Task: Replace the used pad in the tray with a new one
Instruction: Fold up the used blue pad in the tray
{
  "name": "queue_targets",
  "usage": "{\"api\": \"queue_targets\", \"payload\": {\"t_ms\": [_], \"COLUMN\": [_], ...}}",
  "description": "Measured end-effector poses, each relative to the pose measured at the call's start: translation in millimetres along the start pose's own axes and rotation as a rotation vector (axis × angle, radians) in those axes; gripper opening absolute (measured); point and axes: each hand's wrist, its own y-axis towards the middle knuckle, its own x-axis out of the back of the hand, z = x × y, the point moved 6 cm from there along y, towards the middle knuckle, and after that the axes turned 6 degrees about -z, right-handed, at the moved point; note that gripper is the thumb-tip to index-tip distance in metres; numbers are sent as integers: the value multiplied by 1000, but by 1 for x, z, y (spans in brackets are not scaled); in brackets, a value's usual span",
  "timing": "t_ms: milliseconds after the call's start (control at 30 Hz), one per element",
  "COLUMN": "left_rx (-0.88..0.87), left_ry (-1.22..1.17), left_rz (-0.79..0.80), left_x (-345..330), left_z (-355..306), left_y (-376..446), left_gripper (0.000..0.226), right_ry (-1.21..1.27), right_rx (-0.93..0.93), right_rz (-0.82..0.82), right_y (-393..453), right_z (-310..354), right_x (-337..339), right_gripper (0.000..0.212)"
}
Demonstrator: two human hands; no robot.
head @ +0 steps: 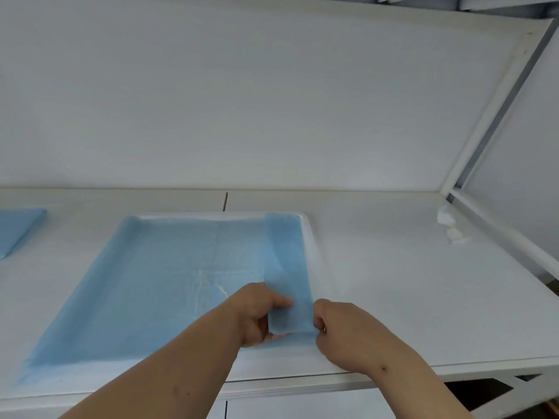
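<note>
White desk (393, 267) running across the lower half of the frame, white wall panels filling everything above. Lying at lower centre: a white tray (305, 225), almost wholly covered by a blue pad (157, 285) spread flat, only the tray's far rim and right edge showing. Running from lower left toward upper centre of the frame, the pad's long axis; its right-hand strip turned over onto the pad as a narrow fold (286, 267), pointing the same way, from the hands up toward the tray's far right corner.

Gripping the near end of that fold from either side: left hand (257, 316) with thumb on top and fingers curled beneath, right hand (341, 331) pinching the fold's right edge. Both grips clamped on the pad, none apart. Probably holding the strip this way to turn it about its crease; opening out or folding up, hard to say, and new or used pad not readable either.

Resting at the far left edge, another blue pad (18, 231), folded. Sitting at right by the frame post, small white scraps (447, 222).
</note>
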Motion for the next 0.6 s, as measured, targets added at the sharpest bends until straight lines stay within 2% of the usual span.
{"api": "queue_targets", "payload": {"t_ms": [133,300,400,500,600], "left_rx": [-52,-169,-296,-364,-405], "left_ry": [58,212,459,693,1038], "left_rz": [10,-96,-241,-322,-381], "left_x": [-1,-1,2,6,10], "left_z": [1,-6,-17,-24,-26], "left_y": [0,-4,-13,-17,-19], "left_gripper": [32,35,45,72,78], "right_ry": [-46,-68,-50,-39,-33], "right_rx": [-42,-56,-61,-48,-41], "right_rz": [-11,109,92,17,-8], "right_y": [-7,-12,-10,-3,5], "right_z": [-6,-6,-5,-4,-4], "right_x": [1,3,10,13,14], "right_gripper": [11,9,16,19,14]}}
